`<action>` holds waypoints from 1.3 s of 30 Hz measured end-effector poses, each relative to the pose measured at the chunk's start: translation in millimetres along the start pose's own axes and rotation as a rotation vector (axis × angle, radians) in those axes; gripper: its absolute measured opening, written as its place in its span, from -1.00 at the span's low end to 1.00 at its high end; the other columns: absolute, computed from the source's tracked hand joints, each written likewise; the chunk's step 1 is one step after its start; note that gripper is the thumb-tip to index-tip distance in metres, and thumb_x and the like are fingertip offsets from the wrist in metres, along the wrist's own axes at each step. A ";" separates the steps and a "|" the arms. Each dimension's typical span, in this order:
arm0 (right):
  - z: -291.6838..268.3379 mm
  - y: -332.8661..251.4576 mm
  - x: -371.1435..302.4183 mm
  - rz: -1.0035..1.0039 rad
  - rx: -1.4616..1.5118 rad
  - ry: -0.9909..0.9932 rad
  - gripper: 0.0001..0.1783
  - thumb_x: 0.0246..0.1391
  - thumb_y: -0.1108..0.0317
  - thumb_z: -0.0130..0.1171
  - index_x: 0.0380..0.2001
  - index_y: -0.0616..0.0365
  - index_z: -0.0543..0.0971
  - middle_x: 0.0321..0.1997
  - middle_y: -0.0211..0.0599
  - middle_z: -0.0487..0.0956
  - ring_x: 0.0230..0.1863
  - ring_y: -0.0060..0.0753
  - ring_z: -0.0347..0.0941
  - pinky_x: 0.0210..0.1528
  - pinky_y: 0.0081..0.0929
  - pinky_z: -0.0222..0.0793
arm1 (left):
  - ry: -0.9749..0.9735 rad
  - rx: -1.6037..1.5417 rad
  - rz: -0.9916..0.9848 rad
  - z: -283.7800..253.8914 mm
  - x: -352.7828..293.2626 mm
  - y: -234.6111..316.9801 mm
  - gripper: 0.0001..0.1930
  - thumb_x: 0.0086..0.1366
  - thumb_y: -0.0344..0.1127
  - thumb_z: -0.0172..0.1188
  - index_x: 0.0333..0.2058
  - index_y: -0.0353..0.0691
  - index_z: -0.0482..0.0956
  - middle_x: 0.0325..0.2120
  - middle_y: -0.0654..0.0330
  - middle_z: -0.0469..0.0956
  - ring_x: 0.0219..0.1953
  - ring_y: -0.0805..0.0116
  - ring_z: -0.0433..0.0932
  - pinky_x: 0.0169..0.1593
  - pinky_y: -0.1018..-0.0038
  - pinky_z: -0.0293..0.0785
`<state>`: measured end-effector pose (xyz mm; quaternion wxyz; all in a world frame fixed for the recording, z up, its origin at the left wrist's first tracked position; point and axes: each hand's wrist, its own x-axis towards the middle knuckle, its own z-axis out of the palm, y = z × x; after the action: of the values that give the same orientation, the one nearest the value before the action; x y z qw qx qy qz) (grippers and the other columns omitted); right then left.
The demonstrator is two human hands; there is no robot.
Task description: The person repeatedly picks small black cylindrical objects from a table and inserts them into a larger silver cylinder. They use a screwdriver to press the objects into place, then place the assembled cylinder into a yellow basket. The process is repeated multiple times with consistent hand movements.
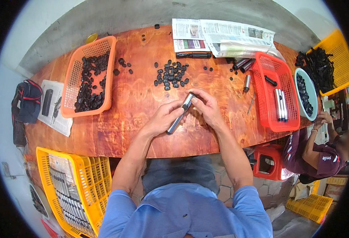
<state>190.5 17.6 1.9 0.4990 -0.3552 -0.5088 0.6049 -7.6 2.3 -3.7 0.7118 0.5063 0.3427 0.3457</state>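
My left hand (163,118) is closed round a slim silver tube (177,121) with a black band or fitting near its upper part. The tube slants, its lower end toward me and its upper end away to the right. At that upper end my right hand (208,108) pinches, thumb on the near side; its fingertips are partly hidden. Just beyond my hands lies a loose cluster of small black oval caps (170,74) on the wooden table (130,131).
An orange basket (110,79) of black parts stands left. To the right are a red basket (263,115) with silver tubes, a pale blue bowl (300,71) and a yellow crate (341,51). Newspaper (238,33) lies at the back. A person (317,150) sits at far right.
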 end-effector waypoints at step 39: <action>-37.7 -11.3 -31.3 -0.294 -0.877 -0.112 -0.77 0.01 0.50 0.29 -0.21 0.22 0.62 -0.14 -0.18 0.65 -0.05 -0.04 0.55 0.06 -0.20 0.43 | 0.351 1.267 0.522 30.4 -9.4 -4.6 -0.67 0.14 -0.33 0.38 -0.09 -0.17 0.65 -0.33 0.20 0.53 -0.28 0.19 0.55 -0.23 0.31 0.45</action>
<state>236.4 -3.0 1.8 0.3538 -0.4234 -0.7877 0.2738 13.6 -21.5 0.9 0.1082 0.8256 0.4551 0.3157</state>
